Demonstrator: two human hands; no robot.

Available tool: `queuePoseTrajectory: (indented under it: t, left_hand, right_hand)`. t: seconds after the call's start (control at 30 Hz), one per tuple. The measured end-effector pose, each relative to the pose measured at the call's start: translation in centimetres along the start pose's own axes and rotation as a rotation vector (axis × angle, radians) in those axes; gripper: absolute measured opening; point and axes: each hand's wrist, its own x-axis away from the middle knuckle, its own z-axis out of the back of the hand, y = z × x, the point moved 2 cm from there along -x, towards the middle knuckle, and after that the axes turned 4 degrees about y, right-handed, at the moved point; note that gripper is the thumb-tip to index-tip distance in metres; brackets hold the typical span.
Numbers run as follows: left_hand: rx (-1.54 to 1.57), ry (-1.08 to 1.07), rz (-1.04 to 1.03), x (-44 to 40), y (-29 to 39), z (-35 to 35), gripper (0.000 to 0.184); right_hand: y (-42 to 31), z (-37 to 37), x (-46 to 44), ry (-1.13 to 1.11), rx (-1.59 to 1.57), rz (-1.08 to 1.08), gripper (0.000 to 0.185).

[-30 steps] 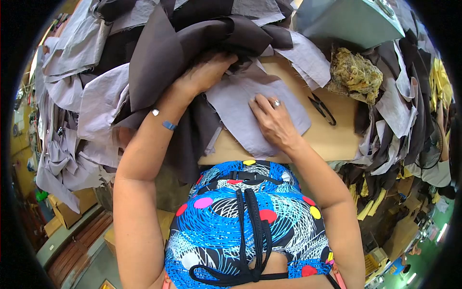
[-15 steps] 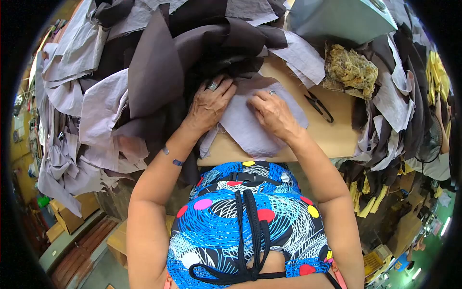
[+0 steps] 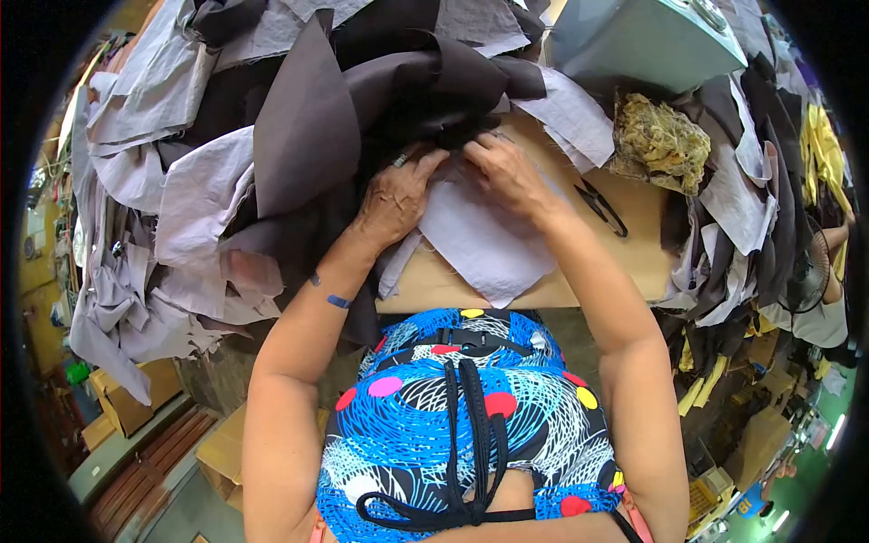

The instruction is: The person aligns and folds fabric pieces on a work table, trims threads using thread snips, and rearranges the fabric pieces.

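A pale lavender fabric piece (image 3: 489, 244) lies in front of me on the tan work surface (image 3: 625, 262), one corner pointing toward my body. My left hand (image 3: 396, 197) is closed at its upper left edge, beside the dark brown cloth (image 3: 303, 118); the fingertips are partly lost in shadow. On the upper right edge, my right hand (image 3: 509, 172) pinches the same piece with curled fingers. The two hands are close together, almost meeting at the dark folds. To the right of my right hand lies a pair of black thread snips (image 3: 601, 208), touched by neither hand.
Heaped lavender cloth (image 3: 195, 195) and brown cloth surround the left and back. A grey metal machine housing (image 3: 647, 41) stands at the back right, with a yellowish-brown clump in clear plastic (image 3: 661, 140) before it. More cloth strips (image 3: 738, 204) hang at right, near a fan (image 3: 810, 271).
My right hand has moved up and left, toward my left hand. The lavender piece has shifted, its near corner now pointing at me. My left hand has barely moved.
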Motion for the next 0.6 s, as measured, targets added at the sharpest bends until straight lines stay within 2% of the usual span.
queuePoseTrajectory:
  t: [0.17,0.37,0.47,0.6]
  left_hand:
    - [0.003,0.046,-0.006,0.1,-0.3,-0.1,0.055]
    - [0.002,-0.038,0.052,0.0,-0.1,0.0,0.048]
    - [-0.072,-0.009,-0.069,-0.2,0.2,0.2,0.042]
    - [-0.089,-0.030,-0.058,-0.2,0.5,0.3,0.034]
  right_hand:
    - [1.2,-1.8,-2.3,0.019,0.086,0.159,0.010]
    - [1.5,-1.3,-2.5,0.044,0.061,0.287,0.013]
    - [1.6,-1.0,-2.5,-0.006,0.087,0.301,0.014]
    - [2.6,-1.3,-1.9,-0.072,0.121,0.317,0.017]
